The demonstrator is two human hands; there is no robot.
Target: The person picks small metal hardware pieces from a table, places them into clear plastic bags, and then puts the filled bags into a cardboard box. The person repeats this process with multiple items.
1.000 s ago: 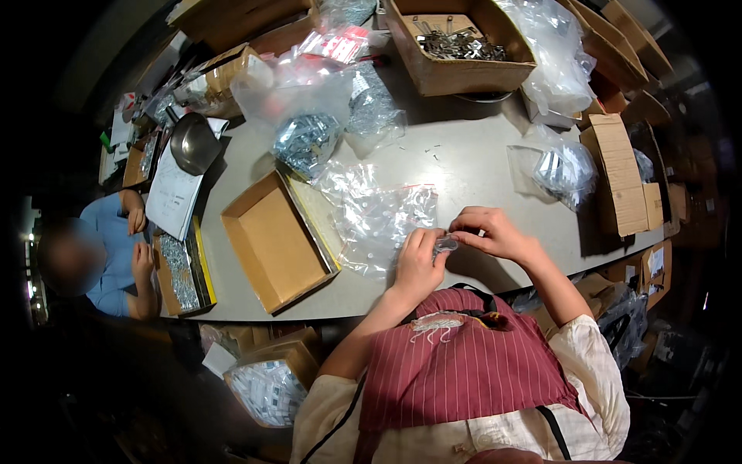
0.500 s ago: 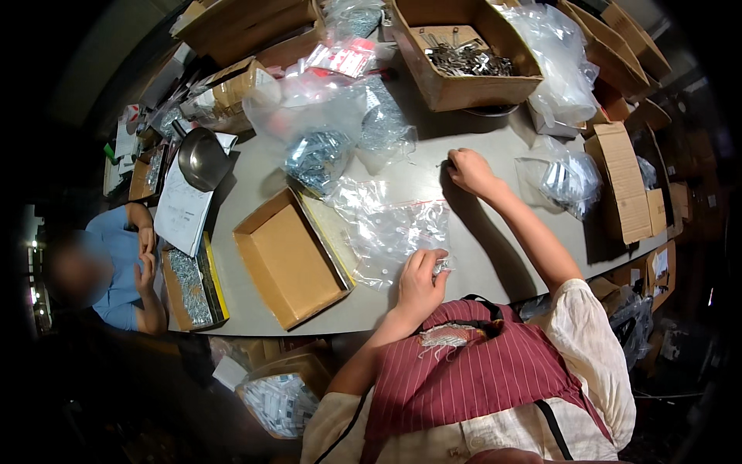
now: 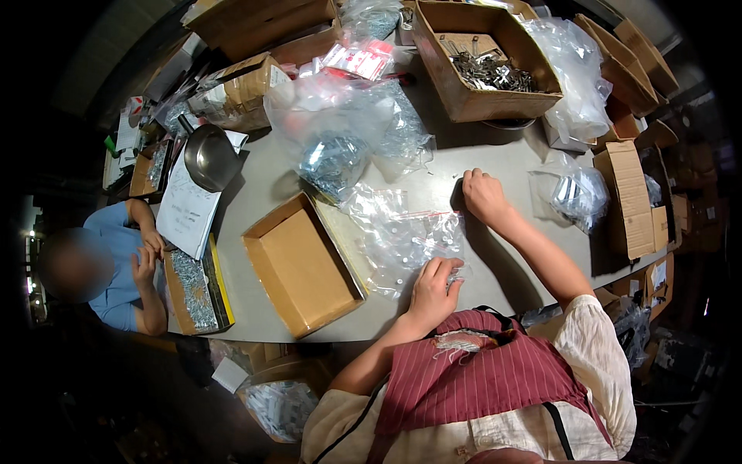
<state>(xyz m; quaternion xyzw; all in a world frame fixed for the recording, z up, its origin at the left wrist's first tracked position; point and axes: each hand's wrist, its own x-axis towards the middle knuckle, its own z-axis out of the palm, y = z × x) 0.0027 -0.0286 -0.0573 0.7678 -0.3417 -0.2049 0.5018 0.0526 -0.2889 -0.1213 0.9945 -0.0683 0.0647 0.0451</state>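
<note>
My left hand (image 3: 434, 295) is closed at the near right corner of some clear plastic bags (image 3: 402, 240), with thumb and fingers bent together. Something shiny shows at its fingertips, too small to name. Farther off and to the right, my right hand (image 3: 485, 197) has its fingers curled down onto the grey table (image 3: 510, 166). Whatever they may pinch is hidden beneath them. A few tiny dark bits (image 3: 456, 177) lie just left of its fingertips. Small pale pieces show in or under the flat bags.
An empty cardboard box (image 3: 301, 271) stands left of the bags. Beyond are bags of metal parts (image 3: 334, 162) and a carton of metal clips (image 3: 464, 100). Another bag (image 3: 578, 193) lies right. At left are a metal scoop (image 3: 212, 158), papers, a box of screws (image 3: 193, 290) and a seated person (image 3: 116, 263).
The whole view has shifted slightly, so the table's things appear lower and farther right. My right hand has drawn a little nearer me. The shiny piece at my left fingertips is less visible.
</note>
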